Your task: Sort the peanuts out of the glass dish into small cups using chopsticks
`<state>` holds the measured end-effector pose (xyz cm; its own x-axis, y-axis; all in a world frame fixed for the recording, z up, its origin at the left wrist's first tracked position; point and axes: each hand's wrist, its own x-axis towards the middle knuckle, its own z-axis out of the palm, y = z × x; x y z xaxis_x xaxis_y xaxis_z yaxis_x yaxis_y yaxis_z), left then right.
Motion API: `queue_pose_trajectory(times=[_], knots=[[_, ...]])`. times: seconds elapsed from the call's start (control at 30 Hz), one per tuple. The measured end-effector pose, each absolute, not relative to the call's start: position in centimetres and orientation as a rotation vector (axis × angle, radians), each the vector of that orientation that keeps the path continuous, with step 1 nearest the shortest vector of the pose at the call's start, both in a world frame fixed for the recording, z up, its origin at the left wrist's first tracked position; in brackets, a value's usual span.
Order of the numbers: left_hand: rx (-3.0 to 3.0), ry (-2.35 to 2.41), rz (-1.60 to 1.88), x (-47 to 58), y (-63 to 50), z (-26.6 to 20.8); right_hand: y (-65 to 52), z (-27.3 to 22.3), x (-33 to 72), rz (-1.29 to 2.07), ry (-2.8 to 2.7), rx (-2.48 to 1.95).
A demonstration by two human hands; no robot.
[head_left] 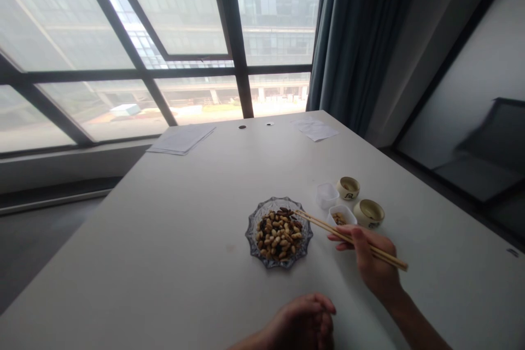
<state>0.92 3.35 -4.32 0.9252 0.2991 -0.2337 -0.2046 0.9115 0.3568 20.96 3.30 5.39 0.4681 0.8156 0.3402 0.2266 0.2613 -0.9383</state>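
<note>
My right hand (pixel 375 260) is closed round a pair of wooden chopsticks (pixel 338 232), slanting left and away from me. Their tips are over the far right part of a scalloped glass dish (pixel 251 240), by some dark elongated pieces (pixel 285 211); whether the tips grip one I cannot tell. The dish holds a heap of peanuts (pixel 276 238) mixed with darker bits. Near the table's front, my left hand (pixel 305 320) rests with loosely curled fingers and nothing visible in it. Just beyond my right fingers, a small clear plastic box (pixel 348 212) contains some brown pieces (pixel 339 219).
Another clear plastic box (pixel 327 195) stands behind the first. Two small cream ceramic cups (pixel 348 195) (pixel 369 213) are to their right. Papers (pixel 180 139) lie at the white table's (pixel 184 262) far left, with more sheets (pixel 318 130) at far right. Windows and a dark curtain (pixel 348 38) are behind.
</note>
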Motion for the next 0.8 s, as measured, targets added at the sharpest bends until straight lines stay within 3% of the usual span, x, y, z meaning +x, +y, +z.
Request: queue_pose_trajectory(times=[0.33, 0.8], knots=[[0.333, 0.292, 0.266, 0.8, 3.4, -4.6, 0.4, 8.2, 28.0, 0.226, -0.881, -1.269], [0.342, 0.27, 0.27, 0.9, 3.4, -4.8, 0.6, 7.8, 29.4, 0.21, -0.891, -1.25]])
